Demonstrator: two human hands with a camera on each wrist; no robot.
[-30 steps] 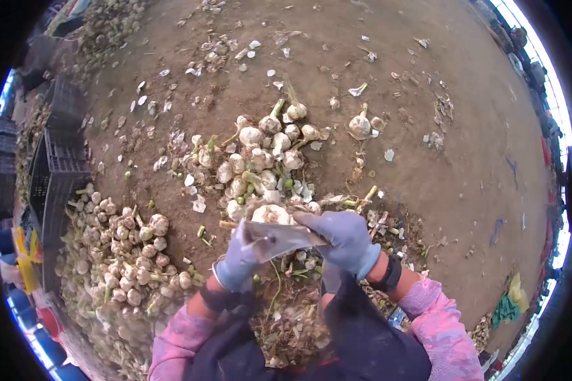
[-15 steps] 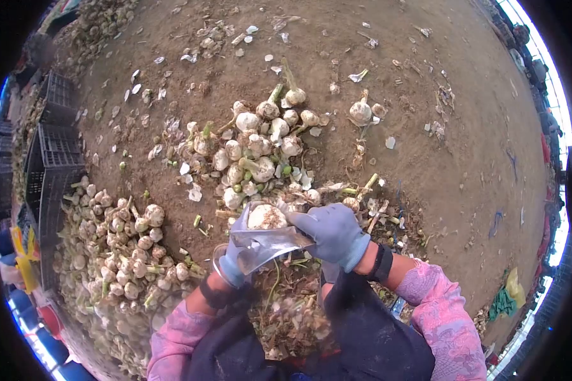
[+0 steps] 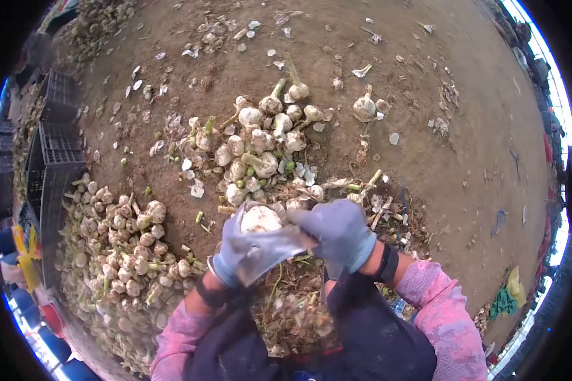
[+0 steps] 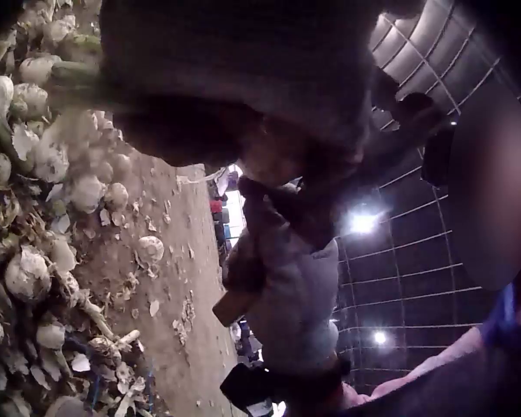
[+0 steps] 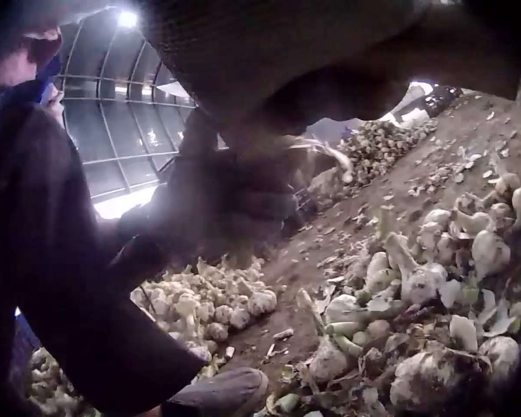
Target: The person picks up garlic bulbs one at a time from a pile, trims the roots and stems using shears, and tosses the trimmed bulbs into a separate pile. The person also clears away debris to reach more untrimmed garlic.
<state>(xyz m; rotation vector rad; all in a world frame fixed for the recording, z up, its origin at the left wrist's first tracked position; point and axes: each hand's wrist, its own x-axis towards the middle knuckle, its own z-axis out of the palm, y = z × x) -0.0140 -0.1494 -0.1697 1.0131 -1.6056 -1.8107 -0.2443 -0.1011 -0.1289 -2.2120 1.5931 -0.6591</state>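
A whitish garlic bulb (image 3: 260,220) sits in the gloved left hand (image 3: 230,253), fingers curled around its side. Close on the right, the gloved right hand (image 3: 340,233) grips a tool, probably a knife; a light handle end (image 4: 233,306) sticks out of that fist in the left wrist view. Between the hands a flat, shiny grey piece (image 3: 268,251), blade-like and blurred, lies just below the bulb. Both hands look dark in the right wrist view, the left one (image 5: 234,187) beneath the right (image 5: 304,65). The blade's contact with the bulb cannot be made out.
A heap of garlic with stems (image 3: 260,140) lies on the soil beyond the hands. A larger pile of bulbs (image 3: 127,254) is at the left, beside black crates (image 3: 60,146). Trimmings (image 3: 292,317) cover the ground between the legs. Two bulbs (image 3: 365,108) lie apart.
The left hand has shifted slightly left with the bulb. The bulb's visible face now looks whiter and smoother. The right hand stays close beside it, its fingers blurred, and the shiny piece has tilted.
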